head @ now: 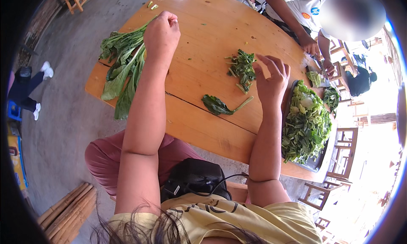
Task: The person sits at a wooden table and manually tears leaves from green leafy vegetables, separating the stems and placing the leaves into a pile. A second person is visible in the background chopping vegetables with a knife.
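Observation:
My left hand [162, 35] is over the upper left of the wooden table, its fingers curled beside the stems of a bunch of leafy greens [124, 65]; whether it grips a stem is hidden. My right hand [273, 73] is raised with thumb and fingers apart, holding nothing, just right of a small pile of torn greens [243, 67]. A single dark green leaf with its stem [219, 104] lies between my forearms. To the right of my right forearm, a dark tray [313, 164] is heaped with chopped leafy greens [306, 126].
Across the wooden table [206, 43], a co-worker's hands [310, 46] work with a knife beside cut pale greens [314, 78]. More greens [331, 97] lie beyond the tray. Small stem scraps [154, 7] are near the far left edge. Bamboo poles [68, 212] lie on the floor at lower left.

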The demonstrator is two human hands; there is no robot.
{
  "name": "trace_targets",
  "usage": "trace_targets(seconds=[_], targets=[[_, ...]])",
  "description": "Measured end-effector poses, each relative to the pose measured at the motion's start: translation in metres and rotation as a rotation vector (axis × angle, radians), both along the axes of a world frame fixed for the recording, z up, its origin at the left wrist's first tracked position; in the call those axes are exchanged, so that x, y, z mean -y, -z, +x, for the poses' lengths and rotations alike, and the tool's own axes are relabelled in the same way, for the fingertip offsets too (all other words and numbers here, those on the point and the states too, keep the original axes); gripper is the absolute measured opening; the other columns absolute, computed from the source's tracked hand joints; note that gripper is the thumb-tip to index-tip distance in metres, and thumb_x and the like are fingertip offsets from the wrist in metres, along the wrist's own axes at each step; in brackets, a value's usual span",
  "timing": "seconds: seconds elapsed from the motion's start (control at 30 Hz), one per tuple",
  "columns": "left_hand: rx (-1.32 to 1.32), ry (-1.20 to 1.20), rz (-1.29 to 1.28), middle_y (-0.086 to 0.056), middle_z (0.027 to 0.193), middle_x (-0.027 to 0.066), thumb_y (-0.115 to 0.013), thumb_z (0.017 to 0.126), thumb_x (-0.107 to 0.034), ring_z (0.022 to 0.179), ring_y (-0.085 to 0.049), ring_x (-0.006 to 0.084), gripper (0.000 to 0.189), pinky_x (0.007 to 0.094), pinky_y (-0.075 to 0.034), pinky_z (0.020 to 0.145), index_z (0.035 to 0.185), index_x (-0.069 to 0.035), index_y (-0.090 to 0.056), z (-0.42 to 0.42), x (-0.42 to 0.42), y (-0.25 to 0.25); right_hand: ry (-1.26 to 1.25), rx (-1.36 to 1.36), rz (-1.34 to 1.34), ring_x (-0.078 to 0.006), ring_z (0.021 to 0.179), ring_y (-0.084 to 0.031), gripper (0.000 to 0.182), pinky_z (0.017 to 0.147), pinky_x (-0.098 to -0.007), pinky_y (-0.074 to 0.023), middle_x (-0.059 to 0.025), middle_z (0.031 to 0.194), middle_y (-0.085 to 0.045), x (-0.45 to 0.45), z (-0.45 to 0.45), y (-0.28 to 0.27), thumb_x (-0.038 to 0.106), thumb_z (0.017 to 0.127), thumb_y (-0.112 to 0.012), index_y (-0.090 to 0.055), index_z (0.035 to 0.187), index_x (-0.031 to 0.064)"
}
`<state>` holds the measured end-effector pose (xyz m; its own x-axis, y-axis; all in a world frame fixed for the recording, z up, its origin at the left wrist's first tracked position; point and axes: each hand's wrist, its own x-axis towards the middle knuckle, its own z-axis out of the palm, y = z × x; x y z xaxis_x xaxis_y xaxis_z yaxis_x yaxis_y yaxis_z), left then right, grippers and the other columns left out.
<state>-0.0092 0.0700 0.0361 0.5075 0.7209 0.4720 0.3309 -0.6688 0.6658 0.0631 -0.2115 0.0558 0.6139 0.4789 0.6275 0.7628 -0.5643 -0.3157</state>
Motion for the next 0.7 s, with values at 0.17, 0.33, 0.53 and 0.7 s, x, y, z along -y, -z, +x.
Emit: trace_targets(seconds=[0.17,0.33,0.53,0.7], targets=[[0.008,0.127,0.027,-0.072,0.084,0.0091,-0.067,0.090,-0.013,0.079,-0.070,0.0275,0.007,0.0400,-0.054,0.071,0.092,-0.006,-0.068,0.004,0.016,0.004,-0.429,-0.511,-0.520,-0.0257,0.097,-0.061,0.031,0.088,-0.0389,-0.0476,-0.0036,0.090,-0.070,-0.005,-0.042,-0.037,0.029,0.071,-0.087,-0.074,0.092,0.0113],[0.053,0.378,-0.160,-0.073,0.087,0.0090,-0.066,0.092,-0.014,0.078,-0.070,0.0218,0.010,0.0356,-0.054,0.072,0.095,-0.004,-0.069,0.006,0.028,0.001,-0.398,-0.534,-0.655,-0.0296,0.085,-0.068,0.032,0.077,-0.0417,-0.0517,-0.0073,0.082,-0.072,0.019,-0.035,-0.034,0.026,0.071,-0.087,-0.072,0.095,0.0109],[-0.097,0.978,-0.446,-0.072,0.093,0.0038,-0.069,0.096,-0.024,0.086,-0.066,0.0111,0.022,0.0288,-0.053,0.076,0.103,-0.003,-0.068,-0.006,0.044,-0.018,-0.338,-0.664,-0.694,-0.0311,0.084,-0.068,0.016,0.077,-0.0422,-0.0513,-0.0099,0.083,-0.072,0.018,-0.029,-0.020,0.010,0.076,-0.079,-0.070,0.089,0.0087],[-0.511,1.420,-0.554,-0.071,0.090,0.0040,-0.072,0.093,-0.024,0.084,-0.063,0.0099,0.027,0.0282,-0.051,0.078,0.109,-0.003,-0.066,-0.018,0.061,-0.030,-0.569,-0.324,-0.313,-0.0305,0.081,-0.064,0.014,0.076,-0.0397,-0.0517,-0.0083,0.083,-0.071,0.004,-0.034,-0.023,0.009,0.080,-0.075,-0.066,0.091,0.0074]])
